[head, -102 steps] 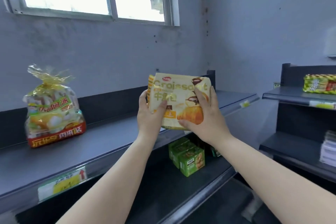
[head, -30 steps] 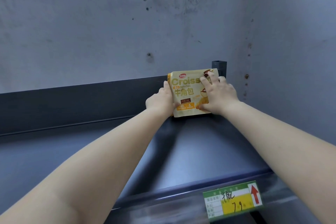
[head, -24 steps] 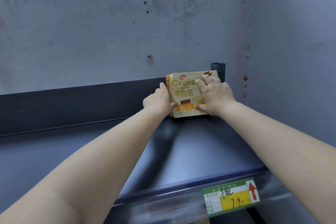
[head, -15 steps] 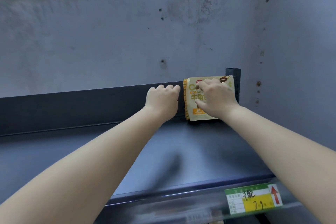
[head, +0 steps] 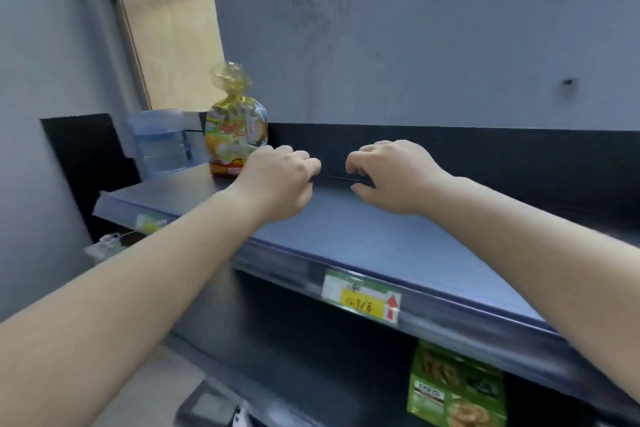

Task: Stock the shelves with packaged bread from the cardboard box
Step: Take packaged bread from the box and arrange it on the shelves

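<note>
Both my hands hover over the dark top shelf and hold nothing. My left hand has its fingers curled loosely inward. My right hand is beside it, fingers bent and apart. A clear bag of bread with a yellow twisted top stands upright at the shelf's left end, just left of and behind my left hand. The croissant pack and the cardboard box are out of view.
A clear plastic water jug stands left of the bread bag. A green and yellow price tag sits on the shelf's front rail. Green snack boxes stand on the shelf below. A grey wall with a window rises behind.
My right hand has let go of the croissant pack. My view has swung left along the shelf, so the pack is gone from sight and the bread bag shows.
</note>
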Motion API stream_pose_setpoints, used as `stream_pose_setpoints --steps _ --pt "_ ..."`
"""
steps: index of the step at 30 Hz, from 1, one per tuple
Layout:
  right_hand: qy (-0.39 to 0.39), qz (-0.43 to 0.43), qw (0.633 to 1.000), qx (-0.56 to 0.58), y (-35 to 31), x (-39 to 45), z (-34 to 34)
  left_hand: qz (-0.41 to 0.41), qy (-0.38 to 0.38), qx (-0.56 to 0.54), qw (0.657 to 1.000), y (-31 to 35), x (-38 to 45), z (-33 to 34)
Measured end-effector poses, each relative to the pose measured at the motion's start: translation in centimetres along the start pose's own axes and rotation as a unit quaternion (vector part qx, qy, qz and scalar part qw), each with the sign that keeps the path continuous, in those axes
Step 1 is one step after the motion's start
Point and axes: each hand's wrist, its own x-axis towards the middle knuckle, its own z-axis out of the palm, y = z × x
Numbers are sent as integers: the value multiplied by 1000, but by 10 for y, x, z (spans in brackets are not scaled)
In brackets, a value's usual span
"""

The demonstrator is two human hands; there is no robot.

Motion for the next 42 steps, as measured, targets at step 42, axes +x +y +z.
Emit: stream_pose_setpoints --steps 42 --pt "-430 -362 747 355 -846 349 453 -741 -329 -205 549 -466 -643 353"
